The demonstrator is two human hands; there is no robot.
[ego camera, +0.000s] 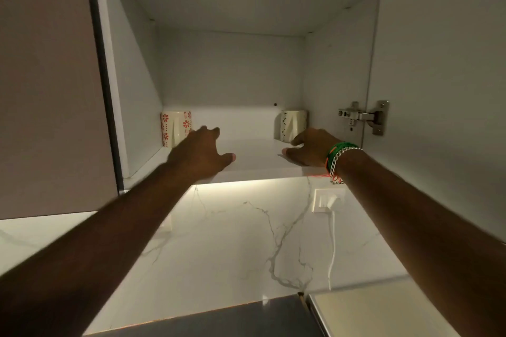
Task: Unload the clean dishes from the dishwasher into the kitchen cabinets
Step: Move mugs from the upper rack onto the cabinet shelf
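Here, two ceramic mugs stand on the lower shelf (254, 156) of an open wall cabinet: a cream mug with red flowers (176, 128) against the left wall, and a cream mug with a dark dotted pattern (293, 124) near the right wall. Both hands reach onto the shelf between them. The left hand (201, 152) hovers just beside the flowered mug with fingers spread and loose, holding nothing. The right hand (308, 148) lies low on the shelf board just in front of the dotted mug, fingers relaxed and likewise empty; whether its fingertips touch the mug cannot be told.

Such mugs are likely rigid, moderately heavy for their size, glazed and so a little slippery, and apt to chip if knocked against each other or the cabinet wall. The body, wrapped by fingers and thumb, is probably the safest hold; no handle shows clearly.

The shelf is smooth white laminate, with another shelf above. The cabinet door (438, 76) hangs open on a metal hinge (364, 116) at the right. Below, a lit marble-patterned backsplash (246, 227) carries a wall socket (327, 200) with a white cable.
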